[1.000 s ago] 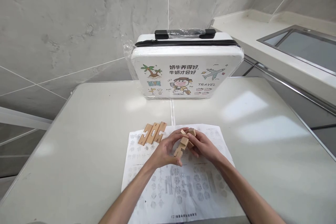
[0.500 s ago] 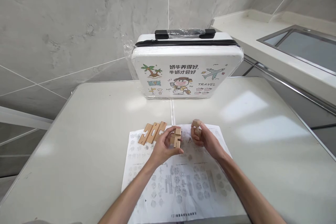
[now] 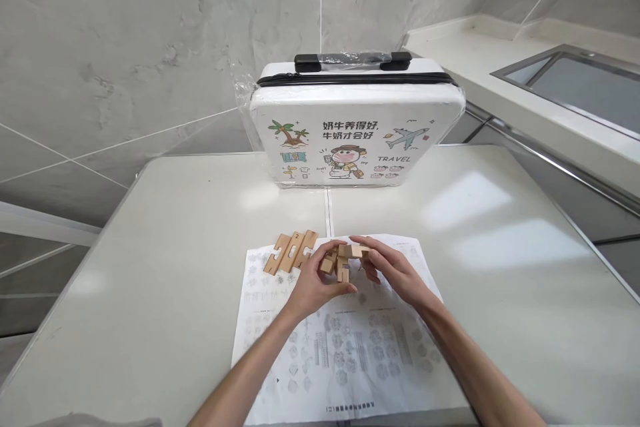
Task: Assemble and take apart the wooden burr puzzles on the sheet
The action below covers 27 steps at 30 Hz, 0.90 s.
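Note:
My left hand (image 3: pixel 316 285) is closed around a few interlocked wooden puzzle pieces (image 3: pixel 329 263), held above the printed sheet. From the right, my right hand (image 3: pixel 391 269) grips another wooden puzzle piece (image 3: pixel 354 251) and holds it against the top of the left hand's pieces. Whether the parts are joined there, I cannot tell. Beside the left hand, flat notched wooden pieces lie in a slanted row: one with a side notch (image 3: pixel 275 257), one marked 2 with a slot (image 3: pixel 291 253), and a third (image 3: pixel 309 240) partly behind my fingers.
The instruction sheet (image 3: pixel 295 400), printed with small diagrams, lies under my hands on the pale table (image 3: pixel 165 267). A white cartoon suitcase (image 3: pixel 310 103) in clear plastic stands upright at the table's back. A counter (image 3: pixel 465 47) runs along the right.
My right hand has moved left with its wooden piece, bringing it up to the pieces in my left hand. The left hand's pieces have turned slightly. The flat pieces stay put.

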Motion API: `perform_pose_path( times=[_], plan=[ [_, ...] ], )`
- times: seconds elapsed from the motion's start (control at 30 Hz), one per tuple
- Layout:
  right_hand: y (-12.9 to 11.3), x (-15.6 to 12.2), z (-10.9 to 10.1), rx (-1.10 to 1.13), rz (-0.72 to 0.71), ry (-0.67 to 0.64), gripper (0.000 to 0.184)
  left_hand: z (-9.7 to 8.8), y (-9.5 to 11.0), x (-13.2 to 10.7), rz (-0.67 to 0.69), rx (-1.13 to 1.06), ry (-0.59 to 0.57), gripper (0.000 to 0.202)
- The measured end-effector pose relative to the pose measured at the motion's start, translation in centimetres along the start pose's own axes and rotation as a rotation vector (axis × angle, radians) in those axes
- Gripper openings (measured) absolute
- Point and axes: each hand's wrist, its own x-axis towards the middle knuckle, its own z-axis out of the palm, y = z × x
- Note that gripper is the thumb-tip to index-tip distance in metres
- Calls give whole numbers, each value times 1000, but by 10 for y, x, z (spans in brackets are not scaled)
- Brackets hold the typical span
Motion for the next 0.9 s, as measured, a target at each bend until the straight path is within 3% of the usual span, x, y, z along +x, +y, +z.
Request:
perform_pose_path(
  times=[0.2,0.3,0.47,0.73,0.9],
  plan=[
    [4,1,9,27,-138,118,25,1,-3,0,-1,-22,1,83],
    [5,2,11,16,-194,107,21,2,-5,1,14,-37,14,84],
    [3,2,12,-93,-261,77,21,3,-6,0,77,-71,57,82],
    [8,1,16,-210,-323,153,17,2,1,-2,138,-28,73,85],
    [7,2,15,-137,-307,95,18,1,-3,-2,152,-53,63,86]
  ],
)
